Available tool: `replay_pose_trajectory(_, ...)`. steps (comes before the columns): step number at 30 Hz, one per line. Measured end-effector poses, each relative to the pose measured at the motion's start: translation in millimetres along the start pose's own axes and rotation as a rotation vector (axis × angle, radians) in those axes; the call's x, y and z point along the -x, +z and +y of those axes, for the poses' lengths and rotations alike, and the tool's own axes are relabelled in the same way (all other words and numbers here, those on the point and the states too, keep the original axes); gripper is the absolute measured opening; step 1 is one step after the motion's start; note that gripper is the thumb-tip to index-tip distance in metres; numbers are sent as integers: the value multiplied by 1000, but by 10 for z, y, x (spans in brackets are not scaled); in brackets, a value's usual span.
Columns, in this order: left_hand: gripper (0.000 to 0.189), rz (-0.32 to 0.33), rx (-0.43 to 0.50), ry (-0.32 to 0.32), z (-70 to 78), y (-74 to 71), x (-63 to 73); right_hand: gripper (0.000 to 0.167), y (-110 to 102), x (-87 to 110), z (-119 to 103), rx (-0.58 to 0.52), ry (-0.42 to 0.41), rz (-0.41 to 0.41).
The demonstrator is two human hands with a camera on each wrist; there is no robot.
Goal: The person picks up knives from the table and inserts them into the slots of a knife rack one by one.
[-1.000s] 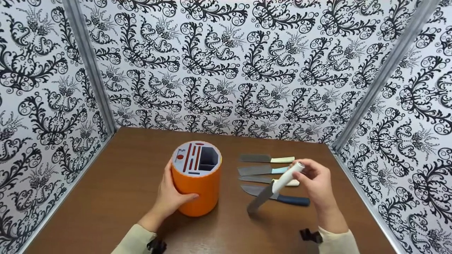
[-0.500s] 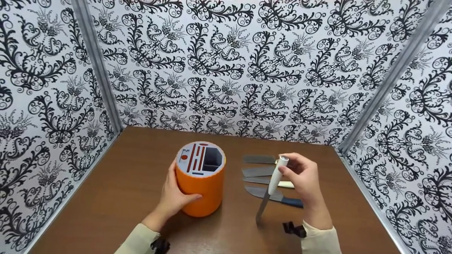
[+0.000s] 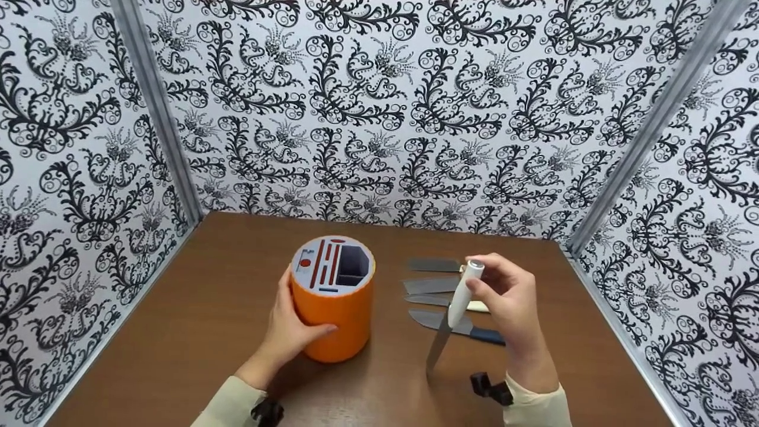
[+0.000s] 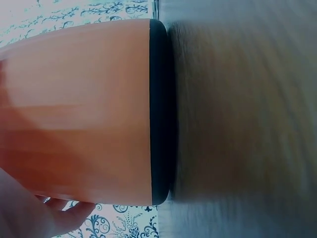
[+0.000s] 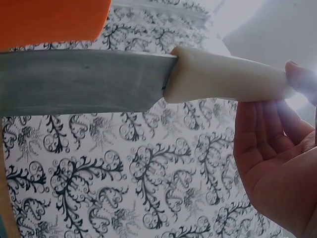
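An orange cylindrical knife block (image 3: 335,320) with a grey slotted top (image 3: 302,279) stands upright on the table. My left hand (image 3: 287,335) grips its left side, thumb across the front. Its dark base (image 4: 163,114) rests on the wood in the left wrist view. To the right, my right hand (image 3: 513,299) pinches the upper end of a knife's white handle (image 3: 466,293) between thumb and fingers. That knife's broad blade (image 5: 79,82) points down and slightly left in the head view, tip close to the table; whether it touches, I cannot tell.
Several knives lie in a row behind the held one, blades leftward: a rear knife (image 3: 433,264), a wide-bladed knife (image 3: 428,286), a pale-handled knife (image 3: 424,299) and a dark-blue-handled knife (image 3: 489,336). My right hand covers some handles. Patterned walls (image 3: 379,118) enclose the brown table (image 3: 207,284).
My right hand has moved left, and the white-handled knife has swung from a slant to nearly upright, mostly in the first half second. My left hand keeps its grip on the block.
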State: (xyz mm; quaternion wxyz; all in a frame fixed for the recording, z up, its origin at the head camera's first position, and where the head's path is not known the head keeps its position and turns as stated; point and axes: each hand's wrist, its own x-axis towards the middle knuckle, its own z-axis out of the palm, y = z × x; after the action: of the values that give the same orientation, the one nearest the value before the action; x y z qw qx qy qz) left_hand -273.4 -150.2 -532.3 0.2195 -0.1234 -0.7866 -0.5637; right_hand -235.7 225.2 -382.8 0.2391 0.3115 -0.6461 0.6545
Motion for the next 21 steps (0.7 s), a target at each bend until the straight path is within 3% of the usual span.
replay_pose_trajectory(8,135,8,5,8,50,-91,-24,24,104,28,-65,-19,-32,-19)
replay_pose_trajectory(10,129,45,48,55,77,-134,-52,24,116,27,-61,-22,-28,-21)
replay_pose_trajectory(15,103,211,194,257,198,-263,-163,28,140,28,-55,-17,-34,-28)
replay_pose_trajectory(18,92,273,267,297,330,-312,-202,36,151,42,-65,4,-35,-40)
replay_pose_trajectory(21,88,283,291,314,446,-302,-221,40,155,67,-66,16,-40,-55)
